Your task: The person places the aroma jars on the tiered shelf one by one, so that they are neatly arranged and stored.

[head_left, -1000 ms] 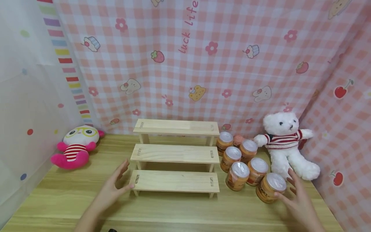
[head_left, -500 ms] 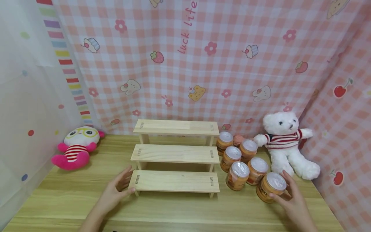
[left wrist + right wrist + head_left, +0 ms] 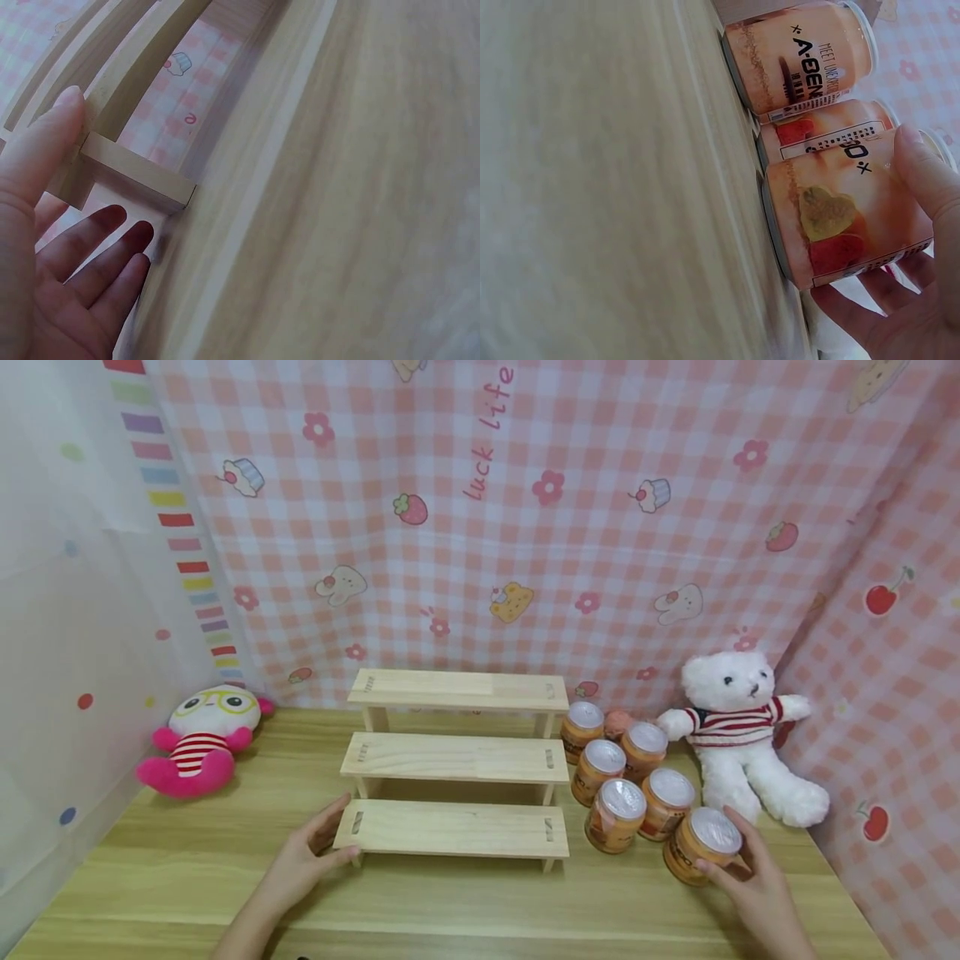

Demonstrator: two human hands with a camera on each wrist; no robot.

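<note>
My right hand (image 3: 757, 877) holds the nearest orange can (image 3: 678, 852), its thumb on the near side and its fingers on the far side. In the right wrist view that can (image 3: 847, 214) stands on the table, with a printed yellow heart on its label. Several similar cans (image 3: 615, 831) stand behind and left of it. My left hand (image 3: 303, 864) grips the left end of a pale wooden three-step display stand (image 3: 450, 828) at its lowest board. In the left wrist view the thumb lies on the board's edge (image 3: 124, 86), and the other fingers (image 3: 97, 232) extend beside the leg.
A white teddy bear (image 3: 731, 727) in a striped sweater sits at the right, behind the cans. A pink and white plush toy (image 3: 202, 743) lies at the far left of the wooden table (image 3: 450, 910). Checked pink cloth (image 3: 450, 552) hangs behind everything.
My right hand has moved left onto the nearest can and its fingers have closed round it. My left hand has come in to the stand's left end. The cans have not moved.
</note>
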